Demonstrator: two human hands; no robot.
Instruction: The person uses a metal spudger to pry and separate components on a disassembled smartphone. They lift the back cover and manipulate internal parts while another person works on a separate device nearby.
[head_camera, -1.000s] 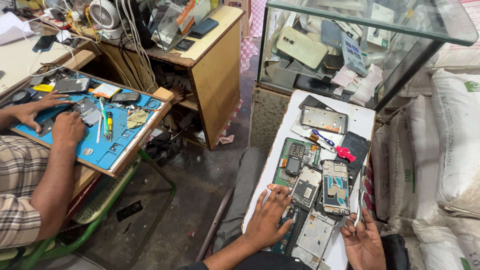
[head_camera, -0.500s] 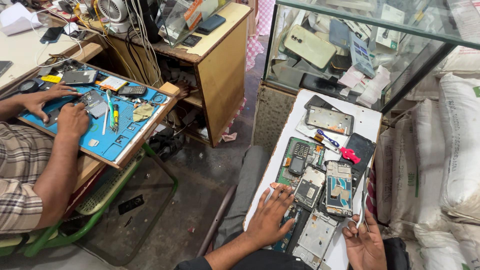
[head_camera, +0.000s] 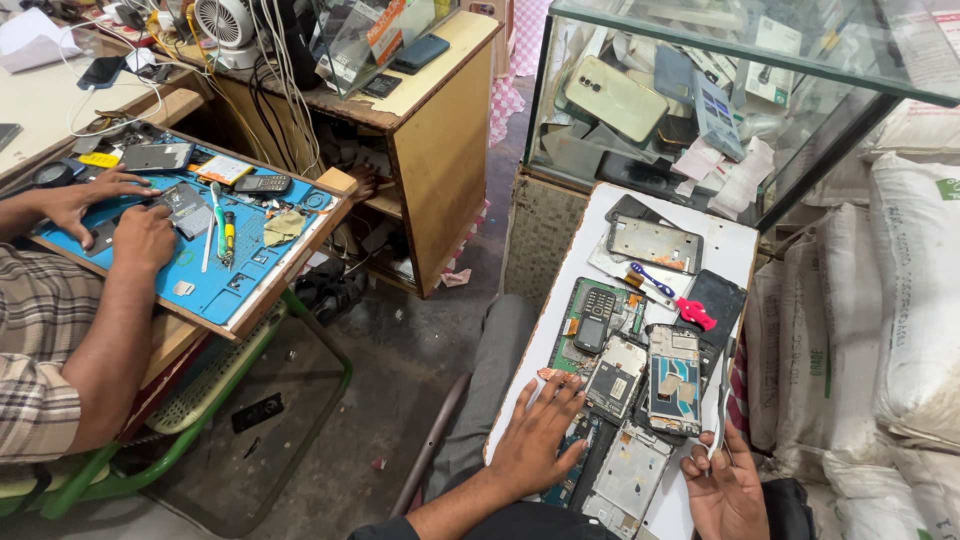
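two hands rest at the near end of the white board (head_camera: 600, 215): the left hand (head_camera: 535, 440) lies flat, fingers spread, on a phone frame (head_camera: 628, 480); the right hand (head_camera: 725, 485), beside that frame, pinches thin tweezers (head_camera: 722, 395). beyond the frame lie opened phones (head_camera: 675, 378) and a keypad phone (head_camera: 597, 318).

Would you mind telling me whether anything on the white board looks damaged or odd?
Yes: the phones on the white board lie opened, circuit boards bare, overlapping askew. The left hand rests on them; the right hand holds tweezers.
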